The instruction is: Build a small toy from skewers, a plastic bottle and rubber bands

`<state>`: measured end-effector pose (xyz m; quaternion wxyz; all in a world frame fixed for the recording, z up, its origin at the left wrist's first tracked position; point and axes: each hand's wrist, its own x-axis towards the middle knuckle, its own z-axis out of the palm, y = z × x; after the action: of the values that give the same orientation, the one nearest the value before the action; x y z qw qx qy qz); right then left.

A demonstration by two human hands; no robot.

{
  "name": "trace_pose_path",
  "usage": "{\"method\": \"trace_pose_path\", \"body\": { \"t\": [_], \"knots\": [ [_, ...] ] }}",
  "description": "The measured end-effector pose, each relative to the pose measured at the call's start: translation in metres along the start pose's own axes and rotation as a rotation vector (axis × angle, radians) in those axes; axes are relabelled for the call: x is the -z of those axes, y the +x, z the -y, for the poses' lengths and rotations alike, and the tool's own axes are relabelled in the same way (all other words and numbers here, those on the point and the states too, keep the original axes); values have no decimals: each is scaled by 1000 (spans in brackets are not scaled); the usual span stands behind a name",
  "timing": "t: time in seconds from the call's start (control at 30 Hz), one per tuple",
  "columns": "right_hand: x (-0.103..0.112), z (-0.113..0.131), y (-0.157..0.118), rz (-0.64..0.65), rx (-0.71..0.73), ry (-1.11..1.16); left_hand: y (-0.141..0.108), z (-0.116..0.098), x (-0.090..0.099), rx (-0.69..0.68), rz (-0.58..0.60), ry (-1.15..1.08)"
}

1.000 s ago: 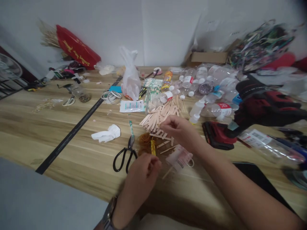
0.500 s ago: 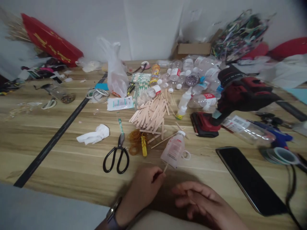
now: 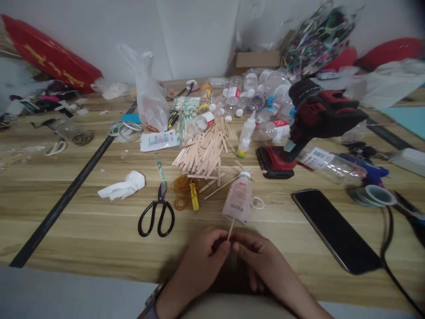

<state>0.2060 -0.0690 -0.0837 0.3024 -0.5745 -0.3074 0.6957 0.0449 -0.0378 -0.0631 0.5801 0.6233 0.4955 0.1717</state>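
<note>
A thin wooden stick (image 3: 231, 228) is pinched between the thumb and fingers of my left hand (image 3: 206, 257) near the table's front edge. My right hand (image 3: 262, 261) is beside it, fingers curled and thumb near the stick's lower end; whether it grips anything is hidden. Behind the stick's upper end lies a pinkish translucent pouch (image 3: 238, 197) with a white cap. Black-handled scissors (image 3: 161, 210) lie to the left, near brown rubber bands (image 3: 182, 190) and a yellow-handled tool (image 3: 194, 197). A white ring (image 3: 257, 203) rests right of the pouch.
Craft sticks (image 3: 202, 153) are piled mid-table, with plastic bottles (image 3: 234, 91) behind. A red and black drill (image 3: 318, 115) stands at right, above a phone (image 3: 335, 230). Crumpled tissue (image 3: 122, 186) lies left; a glue bottle (image 3: 247, 128) stands near the bottles.
My right hand has moved left and up to meet my left hand at the stick, its fingers drawing in. The camera view has shifted slightly, moving the table items leftward.
</note>
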Motion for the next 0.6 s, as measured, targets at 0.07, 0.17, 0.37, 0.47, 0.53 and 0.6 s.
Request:
{"method": "trace_pose_path", "body": {
  "t": [0.07,0.17,0.37,0.47,0.53,0.6],
  "knots": [
    [-2,1,3,11,3,48,-1,1,-2,52,37,-110],
    [-5,0,7,-4,32,147,0,3,-5,108,122,-279],
    [-10,-3,14,-50,87,371,4,6,-11,92,118,-287],
    [-12,1,12,-68,85,429,2,5,-11,100,103,-226],
    [-12,5,9,-92,88,443,-1,5,-11,143,102,-201],
    [-13,8,6,-123,94,442,-6,5,-9,193,90,-192]
  ]
}}
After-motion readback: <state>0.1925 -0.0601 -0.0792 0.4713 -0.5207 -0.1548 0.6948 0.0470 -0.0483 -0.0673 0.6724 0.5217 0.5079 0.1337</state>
